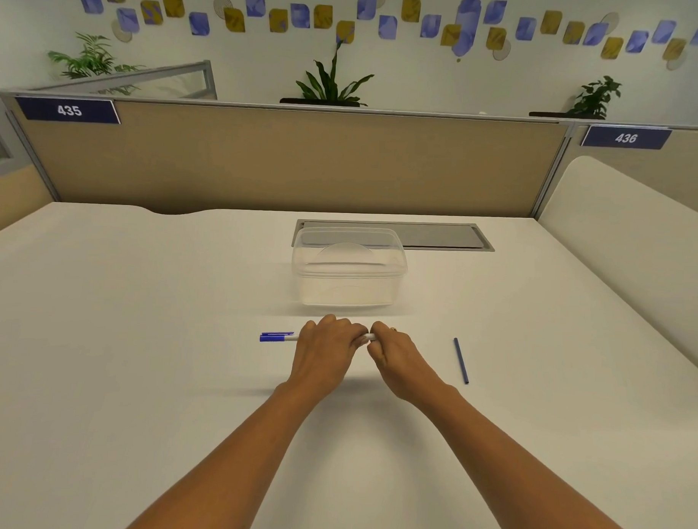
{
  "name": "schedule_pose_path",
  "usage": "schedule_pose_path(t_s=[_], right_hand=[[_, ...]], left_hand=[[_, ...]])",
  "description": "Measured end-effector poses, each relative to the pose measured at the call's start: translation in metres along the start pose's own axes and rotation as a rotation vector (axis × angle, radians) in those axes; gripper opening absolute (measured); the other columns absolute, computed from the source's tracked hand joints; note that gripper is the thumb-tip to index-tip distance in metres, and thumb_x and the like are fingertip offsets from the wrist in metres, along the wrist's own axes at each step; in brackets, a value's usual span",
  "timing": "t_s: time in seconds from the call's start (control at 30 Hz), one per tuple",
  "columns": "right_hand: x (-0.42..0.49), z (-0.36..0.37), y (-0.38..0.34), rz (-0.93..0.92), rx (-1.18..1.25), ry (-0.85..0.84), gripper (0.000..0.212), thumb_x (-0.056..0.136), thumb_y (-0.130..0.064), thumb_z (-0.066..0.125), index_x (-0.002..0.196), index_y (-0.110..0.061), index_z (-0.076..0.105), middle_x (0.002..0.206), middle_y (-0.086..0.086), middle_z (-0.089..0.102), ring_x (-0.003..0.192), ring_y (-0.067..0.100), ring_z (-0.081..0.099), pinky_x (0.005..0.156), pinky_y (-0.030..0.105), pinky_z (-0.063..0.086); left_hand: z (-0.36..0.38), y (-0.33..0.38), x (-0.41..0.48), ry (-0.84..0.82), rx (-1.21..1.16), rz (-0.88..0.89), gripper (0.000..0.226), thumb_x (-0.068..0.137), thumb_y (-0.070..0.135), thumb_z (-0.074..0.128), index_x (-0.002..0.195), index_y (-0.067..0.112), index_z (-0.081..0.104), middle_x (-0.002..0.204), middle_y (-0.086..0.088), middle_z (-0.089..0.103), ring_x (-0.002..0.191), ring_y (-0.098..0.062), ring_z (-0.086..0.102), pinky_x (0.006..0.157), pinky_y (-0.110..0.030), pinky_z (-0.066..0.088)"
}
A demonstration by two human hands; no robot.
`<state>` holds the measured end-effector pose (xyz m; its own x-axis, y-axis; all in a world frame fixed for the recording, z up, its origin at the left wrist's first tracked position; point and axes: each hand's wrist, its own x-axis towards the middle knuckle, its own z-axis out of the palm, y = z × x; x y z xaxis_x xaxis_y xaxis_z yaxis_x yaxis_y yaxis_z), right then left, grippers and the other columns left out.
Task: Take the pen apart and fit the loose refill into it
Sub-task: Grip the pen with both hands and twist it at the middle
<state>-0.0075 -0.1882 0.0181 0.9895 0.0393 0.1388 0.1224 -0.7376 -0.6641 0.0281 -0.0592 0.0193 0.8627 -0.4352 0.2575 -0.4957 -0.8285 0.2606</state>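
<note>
A white pen with a blue cap (277,336) lies level across the middle of the white desk, cap end pointing left. My left hand (323,352) grips its barrel, fingers curled over it. My right hand (393,357) holds the pen's right end, which is hidden under the fingers. Only a short stretch of white barrel shows between the two hands. The loose refill (461,361), a thin dark blue rod, lies on the desk to the right of my right hand, apart from it.
A clear plastic box with its lid on (348,266) stands just behind the hands. A grey cable hatch (447,236) is set into the desk behind it. Beige partition panels (287,159) close off the desk's far side.
</note>
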Motion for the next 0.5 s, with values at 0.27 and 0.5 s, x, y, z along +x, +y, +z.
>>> schedule_pose_path(t_s=[0.27,0.5], right_hand=[[-0.0017,-0.0038,0.0049,-0.025,-0.004,-0.070,0.021,0.095,-0.010,0.030,0.075,-0.009,0.034,0.060,-0.001,0.030,0.065,0.020,0.027,0.056,0.030,0.018],[-0.0019,-0.0010,0.0033,-0.006,0.003,-0.062,0.024,0.096,-0.015,0.032,0.073,-0.009,0.035,0.060,-0.001,0.032,0.065,0.019,0.027,0.055,0.030,0.017]], left_hand=[[0.0048,-0.0016,-0.0010,-0.015,0.007,0.013,0.031,0.098,0.036,0.031,0.103,0.026,0.060,0.091,0.002,0.066,0.091,-0.019,0.050,0.074,-0.031,0.033],[0.0090,-0.0023,-0.0024,0.014,0.016,0.033,0.030,0.097,0.036,0.032,0.101,0.027,0.061,0.088,0.002,0.065,0.088,-0.019,0.051,0.072,-0.031,0.031]])
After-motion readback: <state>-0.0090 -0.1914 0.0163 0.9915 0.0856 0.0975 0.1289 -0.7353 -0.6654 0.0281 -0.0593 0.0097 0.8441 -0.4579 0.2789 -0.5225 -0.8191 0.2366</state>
